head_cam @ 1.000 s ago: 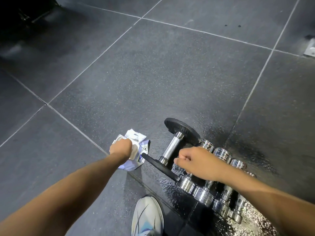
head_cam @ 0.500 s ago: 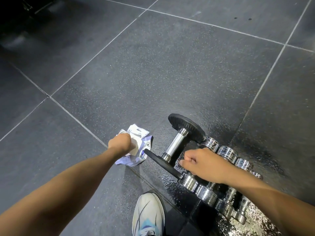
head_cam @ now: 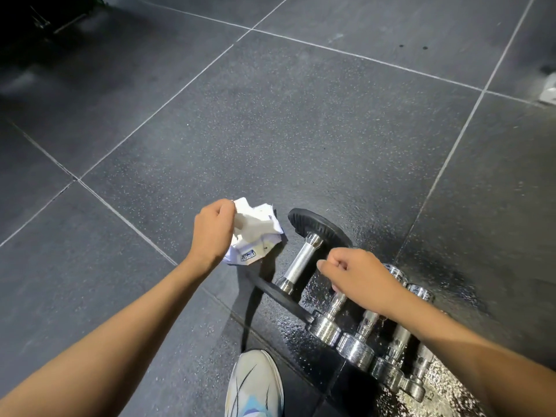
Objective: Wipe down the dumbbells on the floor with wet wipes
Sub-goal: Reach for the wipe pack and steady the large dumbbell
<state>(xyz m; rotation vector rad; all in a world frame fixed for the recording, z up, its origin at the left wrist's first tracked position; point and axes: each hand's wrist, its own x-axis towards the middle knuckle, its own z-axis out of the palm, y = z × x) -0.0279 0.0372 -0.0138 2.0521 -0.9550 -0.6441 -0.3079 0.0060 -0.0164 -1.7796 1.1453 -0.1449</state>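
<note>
A black-plated dumbbell with a knurled steel handle lies on the dark floor. Beside it, to the right, several chrome dumbbells lie in a tight row on a wet patch. My left hand grips a crumpled white wet wipe pack just left of the black dumbbell's far plate. My right hand is curled over the handle of the first chrome dumbbell and hides most of it.
A white and blue shoe stands at the bottom centre, close to the black dumbbell's near plate. Dark rubber floor tiles with pale seams stretch ahead. A white object sits at the right edge; dark equipment fills the top left.
My left hand has carried the wipe pack farther away and closer to the black dumbbell's far plate. My right hand has stayed on the first chrome dumbbell.
</note>
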